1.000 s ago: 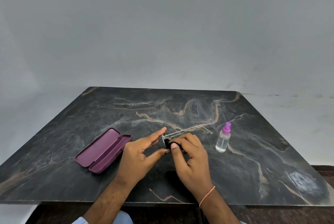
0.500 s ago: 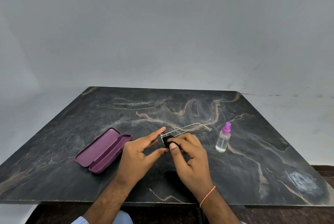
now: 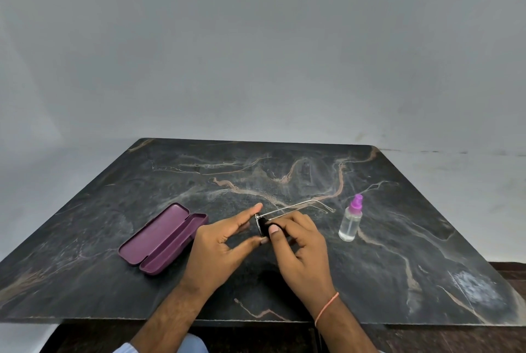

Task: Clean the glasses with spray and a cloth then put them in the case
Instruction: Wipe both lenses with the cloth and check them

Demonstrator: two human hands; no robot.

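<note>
From the head view, the glasses (image 3: pixel 266 224) are held above the tabletop (image 3: pixel 284 176), near its front edge and between the open case (image 3: pixel 163 239) on their left and the spray bottle (image 3: pixel 350 219) on their right. The left hand (image 3: pixel 222 241) pinches the frame's edge between forefinger and thumb. The right hand (image 3: pixel 301 244) has fingers and thumb clamped over a dark cloth (image 3: pixel 264 228) on the lens. The temple arms jut away towards the bottle.

Judging by the grip, hard rubbing could bend the thin frame or twist it out of the left hand's light pinch; a swinging arm might also tip the bottle.

Compared with a second ago, the right thumb sits slightly lower on the lens; the case and bottle have not moved.
</note>
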